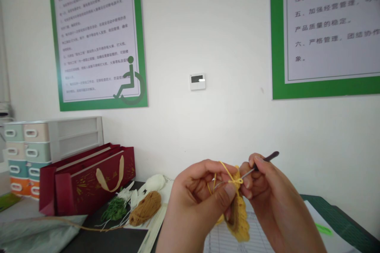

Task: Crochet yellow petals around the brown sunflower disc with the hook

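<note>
L hand (196,201) pinching a scalloped yellow crocheted piece (240,221), thumb & fingers together on it, piece hanging below the grip, right btw the two hands. Thin yellow yarn strand (226,170) runs over the L fingers to a small knot-like loop at the top of the work. R hand (268,197) clamped on a slim crochet hook w/ dark handle & metal shaft (263,162), fingers closed round it, shaft pointing into the yellow work, handle angled up & to the right. Hands v. close, almost touching.

Under them, a white printed grid sheet (228,237) on the dark tabletop (103,241). Off to the left: round tan yarn ball (145,207), white yarn ball (154,182) just behind it, bunch of green leafy strips (114,209), dark-red gift bags w/ cream rope handle (89,178), pastel plastic drawer unit (29,154). Far right, dark-green cutting mat (341,215). Up on the white wall, two green-framed posters w/ Chinese text (97,35) (323,23).
</note>
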Tool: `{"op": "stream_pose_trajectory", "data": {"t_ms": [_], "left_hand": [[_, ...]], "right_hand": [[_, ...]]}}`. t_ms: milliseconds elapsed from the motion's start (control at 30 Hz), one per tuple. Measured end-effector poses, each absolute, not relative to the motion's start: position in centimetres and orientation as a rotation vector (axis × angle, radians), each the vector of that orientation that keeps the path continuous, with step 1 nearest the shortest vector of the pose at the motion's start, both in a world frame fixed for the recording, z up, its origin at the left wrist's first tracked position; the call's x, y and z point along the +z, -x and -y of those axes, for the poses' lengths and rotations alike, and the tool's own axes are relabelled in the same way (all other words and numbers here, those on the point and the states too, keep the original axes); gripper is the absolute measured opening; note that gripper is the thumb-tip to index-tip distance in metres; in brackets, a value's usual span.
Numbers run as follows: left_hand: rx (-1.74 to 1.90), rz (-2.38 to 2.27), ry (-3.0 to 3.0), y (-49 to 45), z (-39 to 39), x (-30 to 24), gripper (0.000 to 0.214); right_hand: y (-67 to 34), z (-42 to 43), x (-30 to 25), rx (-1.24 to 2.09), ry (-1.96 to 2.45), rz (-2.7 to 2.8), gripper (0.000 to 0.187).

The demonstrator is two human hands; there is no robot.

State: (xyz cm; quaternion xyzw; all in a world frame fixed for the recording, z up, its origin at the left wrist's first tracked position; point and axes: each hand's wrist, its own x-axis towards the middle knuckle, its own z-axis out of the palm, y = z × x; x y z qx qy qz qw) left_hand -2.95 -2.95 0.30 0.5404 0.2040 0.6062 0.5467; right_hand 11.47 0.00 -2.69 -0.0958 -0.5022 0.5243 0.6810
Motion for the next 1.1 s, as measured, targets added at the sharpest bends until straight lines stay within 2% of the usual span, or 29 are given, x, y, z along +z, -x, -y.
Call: {"op": "stream_pose_trajectory", "data": {"t_ms": [200,367,467,700,800,1100], "left_hand": [[1.433,-0.475,-1.292,3.0,2.8,0.3,0.015],[1.427,-0.488,-1.3,3.0,2.8,0.3,0.016],[1.415,-0.52,-1.317,3.1,2.8,0.3,0.021],[1.469,-0.434,-1.271,3.0,2.7,0.3,0.046],[1.461,-0.394,-1.238,3.0,2.6,0.3,0.05],[1.544,-0.44,-1.289,2.6,3.0,0.3,0.033]], "right_hand": [[-11.1,0.3,-2.4,1.108,0.254,1.078,0.032],[-10.4,1.0,-1.9,1.198,0.297,0.979,0.039],[-10.4,1.3,-2.1,1.157,0.287,1.033,0.033],[-10.3,1.1,-2.6,0.986,0.18,1.219,0.012],[-10.1,0.9,-2.9,0.859,0.177,1.26,0.009],[-10.3,0.2,-3.9,0.846,0.164,1.221,0.009]]}}
